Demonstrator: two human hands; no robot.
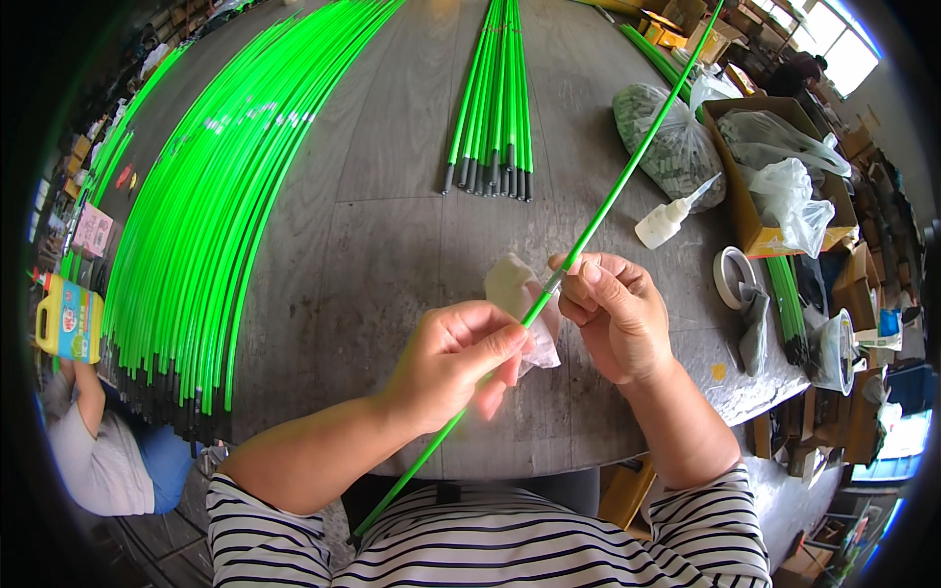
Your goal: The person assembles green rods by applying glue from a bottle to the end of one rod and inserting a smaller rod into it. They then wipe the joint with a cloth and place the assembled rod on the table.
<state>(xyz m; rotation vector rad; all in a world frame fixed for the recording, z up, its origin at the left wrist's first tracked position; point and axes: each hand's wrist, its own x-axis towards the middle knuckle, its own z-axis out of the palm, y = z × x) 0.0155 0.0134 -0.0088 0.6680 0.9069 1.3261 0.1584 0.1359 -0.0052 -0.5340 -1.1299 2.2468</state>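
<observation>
A long, thin green rod runs slantwise from my lap up to the far right. My left hand pinches it between thumb and fingers at about its middle. Just above, my right hand grips the same rod, thumb and forefinger closed at a silvery band on it. Behind the rod, a crumpled whitish tissue or cloth lies on the table between my hands. A small white squeeze bottle with a pointed nozzle rests beyond my right hand.
Many green rods lie spread at left; a smaller bundle sits at the far middle. On the right are a bag of small grey parts, a cardboard box and a tape roll. Another person works at left beside a yellow jug.
</observation>
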